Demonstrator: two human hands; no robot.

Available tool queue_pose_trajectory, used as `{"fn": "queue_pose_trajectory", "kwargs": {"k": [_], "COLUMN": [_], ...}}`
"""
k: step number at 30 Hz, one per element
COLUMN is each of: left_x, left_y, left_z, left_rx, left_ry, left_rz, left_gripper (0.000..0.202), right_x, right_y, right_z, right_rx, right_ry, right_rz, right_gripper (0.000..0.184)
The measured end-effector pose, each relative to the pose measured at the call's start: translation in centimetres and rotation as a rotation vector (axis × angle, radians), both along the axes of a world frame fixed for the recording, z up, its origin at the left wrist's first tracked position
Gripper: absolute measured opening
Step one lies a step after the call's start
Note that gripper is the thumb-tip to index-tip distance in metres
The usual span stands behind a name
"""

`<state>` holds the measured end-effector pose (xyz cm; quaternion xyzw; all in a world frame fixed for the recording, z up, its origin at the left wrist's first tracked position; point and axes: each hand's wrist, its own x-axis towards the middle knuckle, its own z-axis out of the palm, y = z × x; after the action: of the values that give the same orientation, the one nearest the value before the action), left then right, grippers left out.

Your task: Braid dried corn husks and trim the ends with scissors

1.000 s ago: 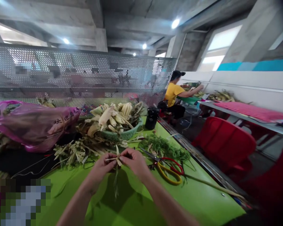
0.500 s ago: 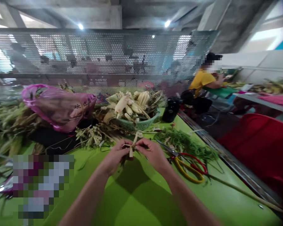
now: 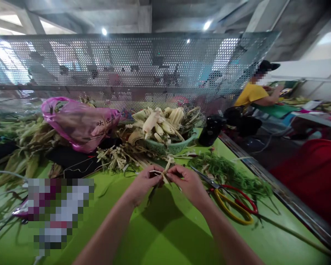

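Note:
Pale dried husk strips, crossed into a small knot-like piece, are pinched between my two hands above the green table. My left hand grips the piece from the left, thumb against fingers. From the other side my right hand pinches it; thin ends stick up and down between the fingertips. Part of the piece is hidden by the fingers. To the right of my right hand lie scissors with one red and one yellow handle. Loose dried husk pieces lie beyond my left hand.
A green basket heaped with husk bundles stands behind, with a pink plastic bag to its left. A black bottle and green plant strands lie rightward. A perforated screen closes the back. A person in yellow sits far right.
The view has swung slightly left, so the scene sits further right. Both hands keep their pinch on the husk piece, whose lower end has tilted.

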<state>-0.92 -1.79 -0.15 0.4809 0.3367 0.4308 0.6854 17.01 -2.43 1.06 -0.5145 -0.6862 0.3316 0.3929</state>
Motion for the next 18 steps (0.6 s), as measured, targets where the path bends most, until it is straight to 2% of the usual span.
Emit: {"fn": "queue_pose_trajectory", "kwargs": {"k": [9, 18], "left_x": [0.5, 0.6], "left_y": [0.0, 0.1], "left_z": [0.3, -0.2], "left_rx": [0.008, -0.027], "left_ry": [0.061, 0.046], "left_rz": [0.107, 0.083], "left_gripper": [0.026, 0.036], "right_x": [0.1, 0.3], "right_y": [-0.2, -0.5], "right_z": [0.3, 0.8], "right_rx": [0.066, 0.136], "right_ry": [-0.137, -0.246], "right_rz": [0.008, 0.049], "right_gripper": [0.015, 0.011]}}
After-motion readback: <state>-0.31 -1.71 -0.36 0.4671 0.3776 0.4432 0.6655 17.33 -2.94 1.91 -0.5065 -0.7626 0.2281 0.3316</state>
